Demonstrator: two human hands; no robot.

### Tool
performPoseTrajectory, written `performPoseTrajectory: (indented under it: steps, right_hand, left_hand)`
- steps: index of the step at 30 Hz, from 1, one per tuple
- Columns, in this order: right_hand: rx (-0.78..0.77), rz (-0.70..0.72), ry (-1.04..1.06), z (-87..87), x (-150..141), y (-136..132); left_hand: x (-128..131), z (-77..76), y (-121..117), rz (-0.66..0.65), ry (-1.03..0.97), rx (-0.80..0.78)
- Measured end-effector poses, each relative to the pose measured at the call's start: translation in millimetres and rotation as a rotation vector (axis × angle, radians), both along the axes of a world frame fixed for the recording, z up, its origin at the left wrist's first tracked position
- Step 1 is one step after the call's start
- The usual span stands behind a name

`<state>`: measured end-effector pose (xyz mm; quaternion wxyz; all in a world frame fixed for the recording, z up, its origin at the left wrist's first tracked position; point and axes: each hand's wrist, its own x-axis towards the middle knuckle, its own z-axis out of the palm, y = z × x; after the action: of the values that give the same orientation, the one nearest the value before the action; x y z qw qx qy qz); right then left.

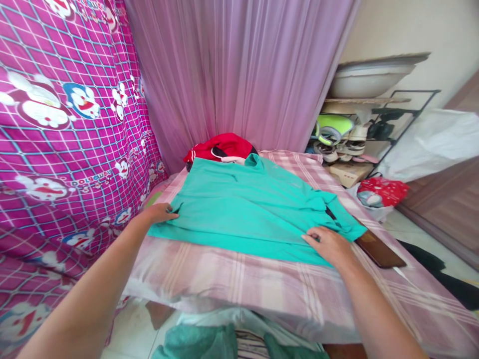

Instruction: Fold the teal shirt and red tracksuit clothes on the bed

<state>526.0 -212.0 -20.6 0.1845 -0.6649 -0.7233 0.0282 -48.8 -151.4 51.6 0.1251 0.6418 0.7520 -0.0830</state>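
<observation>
A turquoise shirt (247, 209) lies spread flat on a table covered with a pink plaid cloth (239, 279). My left hand (159, 213) rests at the shirt's left edge, fingers curled round the fabric there. My right hand (329, 244) lies palm down on the shirt's near right part, by the sleeve, fingers bent and pressing the cloth. A red garment (220, 146) is bunched at the table's far end, just behind the shirt's collar.
A dark flat phone-like object (379, 249) lies on the table right of the shirt. A pink cartoon-print sheet (63, 124) hangs on the left, a mauve curtain (239, 70) behind. A shoe rack (355, 139) with a basin stands at the right. Teal cloth (202, 341) lies below.
</observation>
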Motion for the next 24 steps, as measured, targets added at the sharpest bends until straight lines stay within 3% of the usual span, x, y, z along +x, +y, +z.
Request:
performPoseTrajectory:
  steps: [9, 16, 24]
  right_hand:
    - [-0.010, 0.009, 0.037, -2.6, 2.2, 0.8]
    - [0.028, -0.071, 0.072, 1.9, 8.4, -2.7]
    - [-0.046, -0.118, 0.046, -2.0, 4.0, -5.7]
  left_hand:
    - [2.6, -4.1, -3.0, -0.079, 0.000, 0.077]
    - [10.8, 1.1, -0.6, -0.100, -0.023, 0.202]
    - [16.7, -20.5, 0.2, -0.026, -0.066, 0.247]
